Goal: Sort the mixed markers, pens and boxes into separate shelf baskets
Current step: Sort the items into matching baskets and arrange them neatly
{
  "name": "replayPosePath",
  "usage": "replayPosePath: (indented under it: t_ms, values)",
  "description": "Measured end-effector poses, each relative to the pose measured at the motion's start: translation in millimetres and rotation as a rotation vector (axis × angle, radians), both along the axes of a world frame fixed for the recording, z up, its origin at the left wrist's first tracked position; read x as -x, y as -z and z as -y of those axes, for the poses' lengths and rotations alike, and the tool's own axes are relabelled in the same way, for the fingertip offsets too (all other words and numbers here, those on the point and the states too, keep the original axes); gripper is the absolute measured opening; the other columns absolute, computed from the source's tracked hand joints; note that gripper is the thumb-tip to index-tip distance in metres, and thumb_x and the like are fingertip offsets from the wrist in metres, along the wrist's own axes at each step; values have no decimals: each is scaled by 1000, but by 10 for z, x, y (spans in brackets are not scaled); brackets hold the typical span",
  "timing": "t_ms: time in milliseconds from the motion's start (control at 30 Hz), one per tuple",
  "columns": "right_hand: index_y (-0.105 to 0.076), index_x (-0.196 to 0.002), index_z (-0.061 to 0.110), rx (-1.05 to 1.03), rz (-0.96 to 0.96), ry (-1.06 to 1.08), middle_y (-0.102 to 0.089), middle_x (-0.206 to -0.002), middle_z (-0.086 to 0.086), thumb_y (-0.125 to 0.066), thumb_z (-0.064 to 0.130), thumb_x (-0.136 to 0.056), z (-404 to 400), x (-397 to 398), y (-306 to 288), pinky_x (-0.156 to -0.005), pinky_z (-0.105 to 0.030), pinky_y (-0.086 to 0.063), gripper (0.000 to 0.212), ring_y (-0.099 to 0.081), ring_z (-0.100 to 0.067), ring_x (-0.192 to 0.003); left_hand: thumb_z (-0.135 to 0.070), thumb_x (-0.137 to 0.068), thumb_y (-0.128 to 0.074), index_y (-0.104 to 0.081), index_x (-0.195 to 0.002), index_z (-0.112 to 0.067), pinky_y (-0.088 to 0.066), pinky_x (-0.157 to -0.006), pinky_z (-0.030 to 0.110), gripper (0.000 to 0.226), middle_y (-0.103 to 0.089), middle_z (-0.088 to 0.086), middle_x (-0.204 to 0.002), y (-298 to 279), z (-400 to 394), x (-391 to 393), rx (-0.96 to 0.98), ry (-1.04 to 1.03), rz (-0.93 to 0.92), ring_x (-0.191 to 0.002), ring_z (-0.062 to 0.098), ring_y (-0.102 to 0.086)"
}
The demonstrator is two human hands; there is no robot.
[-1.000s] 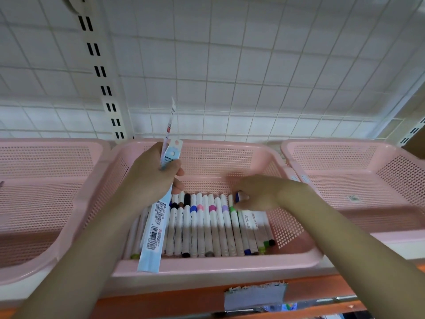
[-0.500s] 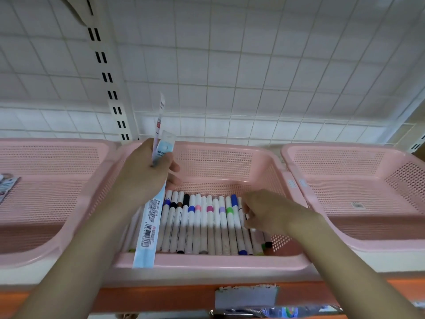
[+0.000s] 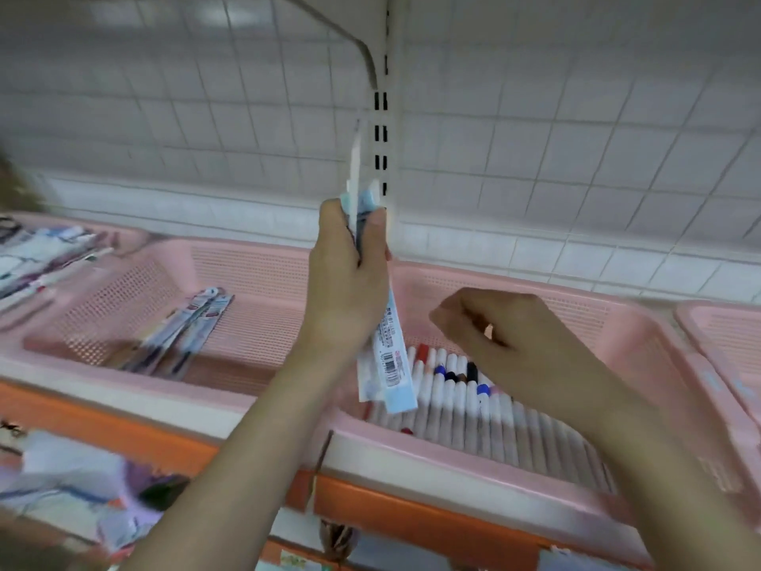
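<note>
My left hand (image 3: 348, 278) is shut on a few long packaged pens (image 3: 387, 360), held upright between two pink baskets. A row of white markers (image 3: 465, 393) with coloured caps lies in the pink basket (image 3: 642, 344) at the right. My right hand (image 3: 502, 340) hovers above those markers, fingers curled and holding nothing that I can see. The pink basket (image 3: 255, 265) to the left holds a few more packaged pens (image 3: 185, 327), lying flat.
A third pink basket (image 3: 127, 236) at the far left holds mixed stationery (image 3: 45, 253). Another pink basket (image 3: 724, 327) shows at the right edge. A slotted upright post (image 3: 385, 129) stands behind my left hand. The orange shelf edge (image 3: 123, 426) runs below, with blurred goods underneath.
The view has swung left, bringing the left baskets into sight. My right hand has lifted off the markers. My left hand still grips the packaged pens and has moved left, toward the basket gap.
</note>
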State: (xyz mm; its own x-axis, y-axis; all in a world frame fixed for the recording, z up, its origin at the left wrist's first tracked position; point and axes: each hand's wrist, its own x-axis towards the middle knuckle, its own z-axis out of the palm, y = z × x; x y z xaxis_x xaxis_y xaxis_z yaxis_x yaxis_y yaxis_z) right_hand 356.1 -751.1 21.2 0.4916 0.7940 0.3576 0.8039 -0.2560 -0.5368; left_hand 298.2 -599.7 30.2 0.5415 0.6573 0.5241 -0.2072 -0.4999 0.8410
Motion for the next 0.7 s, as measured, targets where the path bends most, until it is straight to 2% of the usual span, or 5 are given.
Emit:
replayPosePath:
  t_ms: [100,233,567,633,700]
  values:
    - [-56,-71,34,-58,-17,-56,-59,-65,19,-45,57,-84,-536,238,-84,-56,-14,-38,28,-55,-4,-58,-20,-99,-43,-33,-81,-21,-36,-46,12,21,-46,-4,-62,-67,-343,82,-32,-22,64,-45,-2,-44]
    - [-38,-56,31,-80,22,21,-48,-49,12,-61,30,-89,-1280,370,6,-52,-18,-33,40,-46,-7,-49,-21,-100,-39,-28,-84,-17,-33,-44,11,20,-34,-8,-60,-58,-955,268,-92,56,28,-43,-4,-41]
    - [-54,-69,16,43,-27,285,-63,-63,3,-54,32,-92,-2636,656,166,-58,-30,-44,28,-58,-14,-61,-26,-96,-35,-24,-79,-27,-31,-34,12,20,-39,-4,-65,68,-2712,727,128,121,-372,-40,-1,-40]
    - [-57,-74,10,122,-66,345,-65,-69,-2,-53,33,-92,-2752,657,196,-59,-28,-45,30,-60,-17,-64,-23,-94,-34,-34,-99,-21,-39,-47,23,6,-41,1,-70,146,-2956,737,276,137,-544,-54,11,-43]
    - [-58,-74,8,224,-159,368,-65,-67,-1,-54,31,-93,-2822,642,232,-49,-22,-44,29,-60,-6,-54,-20,-94,-36,-32,-129,-5,-48,-63,33,38,-48,6,-73,262,-3017,733,324,173,-745,-62,18,-50]
